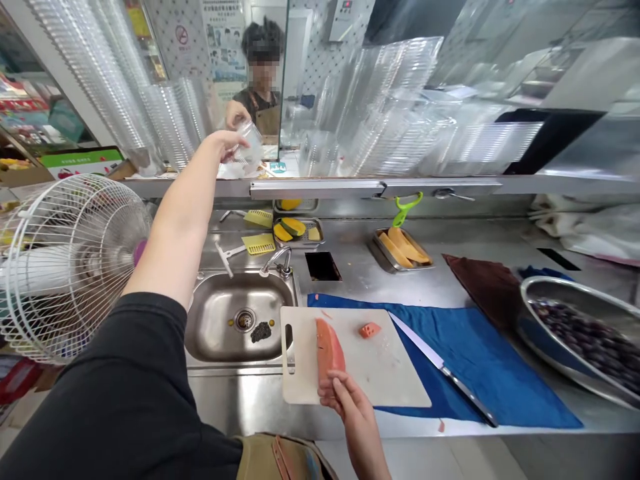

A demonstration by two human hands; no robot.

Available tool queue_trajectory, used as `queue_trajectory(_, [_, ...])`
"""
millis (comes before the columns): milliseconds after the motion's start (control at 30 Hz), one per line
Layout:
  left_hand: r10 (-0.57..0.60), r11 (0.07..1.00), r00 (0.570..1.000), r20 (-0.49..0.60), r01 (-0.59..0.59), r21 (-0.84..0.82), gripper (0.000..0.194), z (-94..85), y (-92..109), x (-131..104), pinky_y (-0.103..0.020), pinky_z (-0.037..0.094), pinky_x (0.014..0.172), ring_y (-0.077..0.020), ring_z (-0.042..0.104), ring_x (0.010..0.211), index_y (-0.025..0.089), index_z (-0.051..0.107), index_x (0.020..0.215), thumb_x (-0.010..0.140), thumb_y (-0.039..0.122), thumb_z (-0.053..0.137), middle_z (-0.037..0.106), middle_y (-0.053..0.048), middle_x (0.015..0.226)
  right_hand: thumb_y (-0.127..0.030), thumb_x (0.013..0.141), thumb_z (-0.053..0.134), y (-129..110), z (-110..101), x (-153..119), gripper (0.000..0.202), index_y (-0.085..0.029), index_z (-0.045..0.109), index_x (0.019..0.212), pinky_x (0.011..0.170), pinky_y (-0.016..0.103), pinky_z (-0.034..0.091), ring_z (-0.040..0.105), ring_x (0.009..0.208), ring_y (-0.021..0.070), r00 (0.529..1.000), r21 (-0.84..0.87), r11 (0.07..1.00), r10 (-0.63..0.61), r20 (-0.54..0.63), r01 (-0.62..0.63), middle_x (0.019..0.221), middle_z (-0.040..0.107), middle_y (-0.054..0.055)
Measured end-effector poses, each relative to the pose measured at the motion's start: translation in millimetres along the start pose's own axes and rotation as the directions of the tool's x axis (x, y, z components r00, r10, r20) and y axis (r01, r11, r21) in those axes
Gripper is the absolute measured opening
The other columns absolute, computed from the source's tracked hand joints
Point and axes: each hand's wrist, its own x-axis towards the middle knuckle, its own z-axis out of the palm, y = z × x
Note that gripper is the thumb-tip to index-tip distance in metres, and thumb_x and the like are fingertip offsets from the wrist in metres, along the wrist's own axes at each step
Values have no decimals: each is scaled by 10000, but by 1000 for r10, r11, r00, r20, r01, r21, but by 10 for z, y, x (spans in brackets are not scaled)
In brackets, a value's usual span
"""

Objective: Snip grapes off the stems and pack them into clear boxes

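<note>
"Fingers?"
"Those of the right hand [353, 401] curl around the near end of the fruit wedge [331, 348], lower centre, on the cutting board [395, 380]; the left hand [225, 142] grips a clear container [253, 148], upper left of centre (a co-worker's hand [237, 115] is there too)."
"Which step?"
"Probably a handover amid cutting; next calls for a clean release between hands."

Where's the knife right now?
In the head view, right of centre, the knife lies slantwise on the blue cloth, just right of the white cutting board.
</note>
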Motion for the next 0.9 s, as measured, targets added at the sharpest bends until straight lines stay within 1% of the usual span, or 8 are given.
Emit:
queue_trajectory(100, [-126,991,992,-23,125,-41,418,-10,337,-279,-545,520,1009,-287,623,1102,173,603,902,883,400,953,595,-32,806,-792,574,989,43,-132,-85,717,-200,813,939,749,375,611,750,785,253,999,36,999,14,-30,-13,853,812,91])
queue_trajectory(167, [58,996,992,-116,-65,-57,480,52,605,-745,-476,516,1009,-253,612,1092,182,596,1050,852,407,971,624,-21,873,-796,540,998,60,-229,-103,746,-195,802,937,738,378,605,746,770,252,998,73,997,18,-62,-13,834,806,91])
queue_trajectory(300, [467,863,884,6,-454,-223,525,585,1026,-2276,-354,505,818,-180,630,843,227,571,1108,796,351,974,611,34,831,-796,588,980,-102,-380,-155,787,-196,779,1055,735,375,597,739,795,243,982,159,978,-110,-152,134,898,807,95])
queue_trajectory(367, [581,779,802,140,-497,-383,532,994,1124,-3132,-318,476,718,-160,604,741,255,560,1046,764,415,982,583,55,775,-750,680,958,-264,-485,-192,781,-229,743,1220,764,395,610,758,902,267,950,192,940,-248,-187,283,1073,821,116])
queue_trajectory(467, [643,718,679,354,-376,-585,560,1636,1230,-4250,-298,435,621,-144,546,634,269,537,960,732,516,986,556,69,718,-670,666,998,-467,-788,-196,928,-315,621,1435,883,442,635,741,1186,318,870,267,836,-412,-271,479,1368,766,124])
queue_trajectory(600, [647,699,544,534,-144,-700,339,2421,1480,-5395,-319,479,647,-179,593,664,270,574,968,989,581,709,631,13,764,-655,559,1045,-430,-1428,-136,1163,-363,500,1545,1021,488,621,683,1341,341,781,310,734,-469,-413,604,1494,691,112])
queue_trajectory(700, [670,681,443,596,-48,-731,303,2894,1718,-6074,-342,539,735,-211,674,774,272,640,1030,1105,529,500,716,-39,877,-632,589,1040,-205,-2007,-127,1110,-319,509,1512,1118,484,570,694,1306,327,702,238,724,-444,-557,648,1376,733,102])
queue_trajectory(900, [652,723,245,718,83,-685,343,3735,2504,-7063,-350,587,718,-225,733,769,260,752,1050,1053,564,593,761,-46,867,-677,681,960,71,-3480,-310,884,-297,573,1379,1122,465,563,716,1213,302,655,213,750,-358,-666,627,1279,763,81])
